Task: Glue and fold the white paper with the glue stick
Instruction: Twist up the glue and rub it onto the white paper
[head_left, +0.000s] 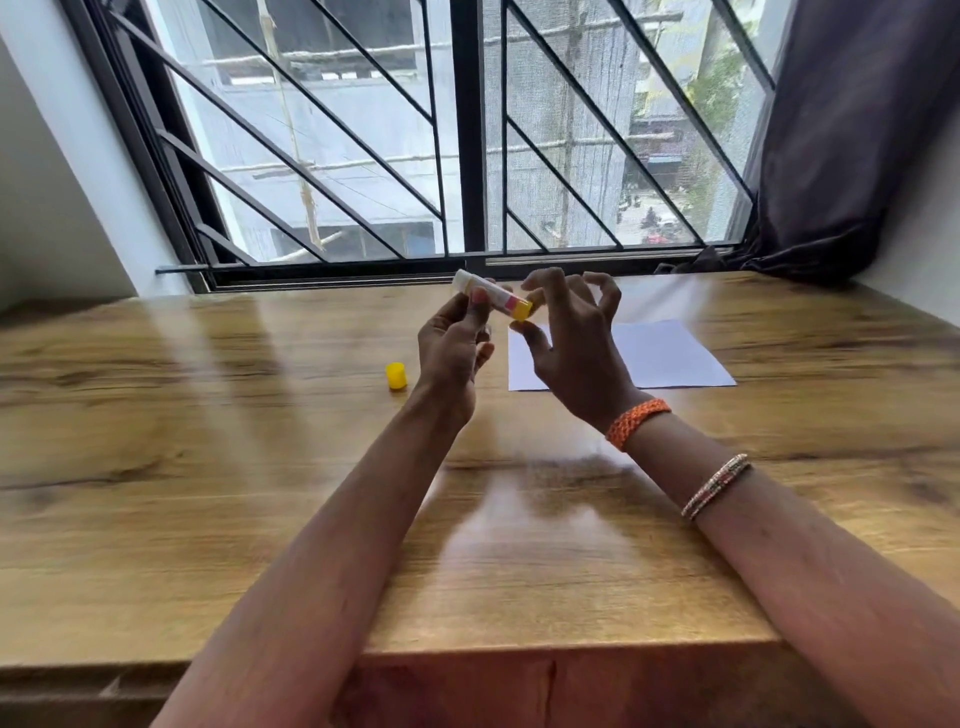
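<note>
A wooden surface (208, 467) lies below the fingers; beyond them, a barred window (467, 156) and dark curtain (857, 130).

No readable text anywhere. The glue stick (493, 298) has a pink and yellow label, its print too blurred to read; the paper (660, 356) is blank.

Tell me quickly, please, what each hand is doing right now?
Left hand: closed on the glue stick, held above the table.
Right hand: thumb and fingers at the stick's yellow end, other fingers spread.
</note>
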